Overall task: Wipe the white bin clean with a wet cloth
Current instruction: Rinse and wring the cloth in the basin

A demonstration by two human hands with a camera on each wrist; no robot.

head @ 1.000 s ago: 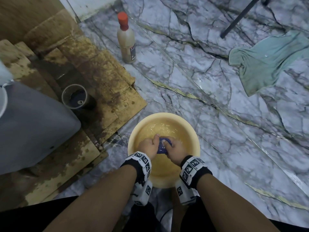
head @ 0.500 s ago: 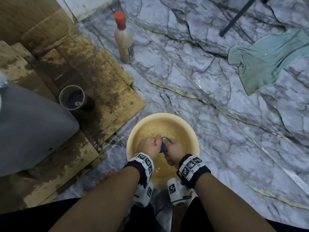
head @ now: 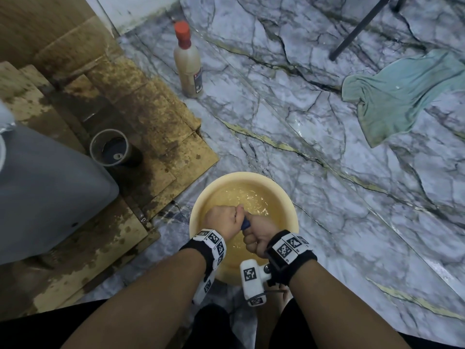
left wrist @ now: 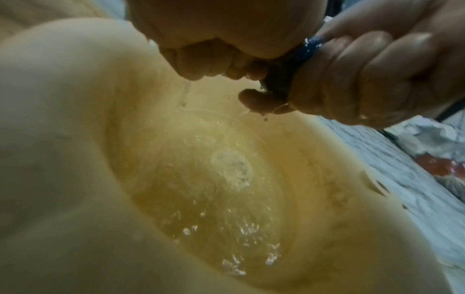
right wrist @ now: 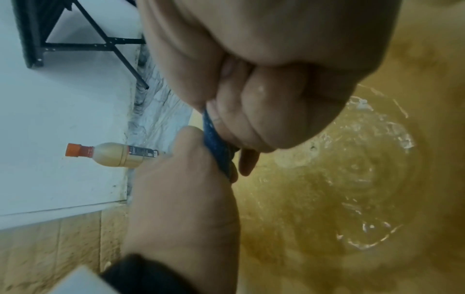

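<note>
A small blue cloth (head: 245,224) is twisted between my two fists above a yellow basin (head: 251,176) of cloudy water. My left hand (head: 222,220) grips one end and my right hand (head: 259,235) grips the other, knuckles close together. The left wrist view shows the cloth (left wrist: 312,42) squeezed tight, with water running off the fingers (left wrist: 201,65) into the basin (left wrist: 75,139). In the right wrist view the cloth (right wrist: 216,147) shows only as a narrow blue strip between the hands. The pale grey-white bin (head: 50,197) sits at the left, partly out of frame.
Stained cardboard sheets (head: 151,122) cover the floor at the left, with a clear cup (head: 110,148) on them. A red-capped bottle (head: 188,61) stands on the marble floor behind the basin. A teal towel (head: 402,96) lies at the right, near a black furniture leg (head: 359,28).
Both hands have risen out of the water and closed tighter on the cloth. My right wrist has turned and drawn back toward me, so less blue shows.
</note>
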